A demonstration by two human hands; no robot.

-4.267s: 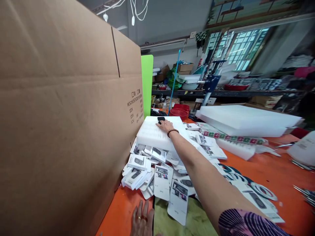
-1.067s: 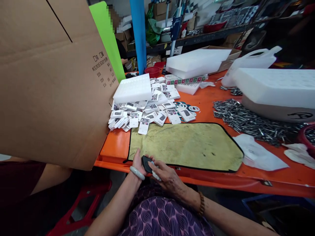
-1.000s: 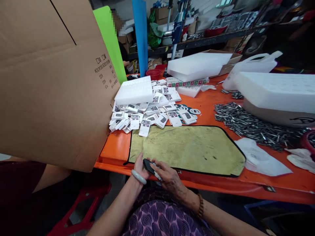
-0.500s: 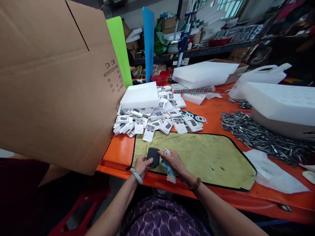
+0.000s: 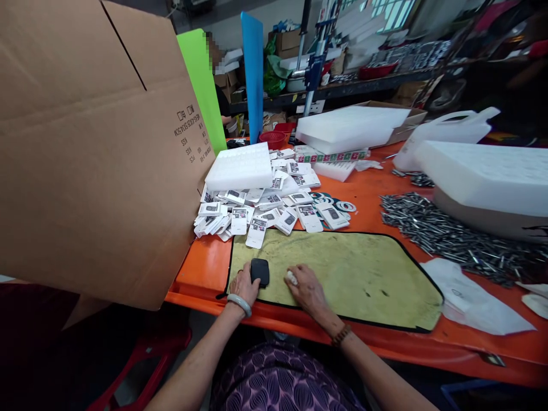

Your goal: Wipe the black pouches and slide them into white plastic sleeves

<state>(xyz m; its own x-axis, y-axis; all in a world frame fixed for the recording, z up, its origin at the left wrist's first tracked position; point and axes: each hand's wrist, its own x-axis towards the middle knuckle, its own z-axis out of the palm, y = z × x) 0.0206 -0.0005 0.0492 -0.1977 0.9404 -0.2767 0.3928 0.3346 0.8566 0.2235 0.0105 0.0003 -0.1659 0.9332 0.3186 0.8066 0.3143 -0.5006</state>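
My left hand (image 5: 245, 284) grips a small black rounded case (image 5: 260, 272) by its left side and near edge, low over the yellow cloth mat (image 5: 342, 262). To the right, my right hand (image 5: 307, 288) rests on the mat with its fingers curled round a crumpled rag (image 5: 291, 278). Only a white bit of the rag shows; the palm hides the rest. Beyond the mat lies a heap of small white printed boxes (image 5: 286, 220), with a white foam tray (image 5: 240, 165) on top.
A tall cardboard box (image 5: 98, 160) walls off the left side. On the right are a pile of metal rods (image 5: 436, 234), a foam block (image 5: 492, 177) and a white plastic bag (image 5: 475, 302). Green (image 5: 203, 85) and blue panels (image 5: 252, 74) stand at the back, with a person partly behind them.
My hands have moved apart. The left has brought the black case a little left and down; the right has drawn back from it, bunching the rag inside its fingers.
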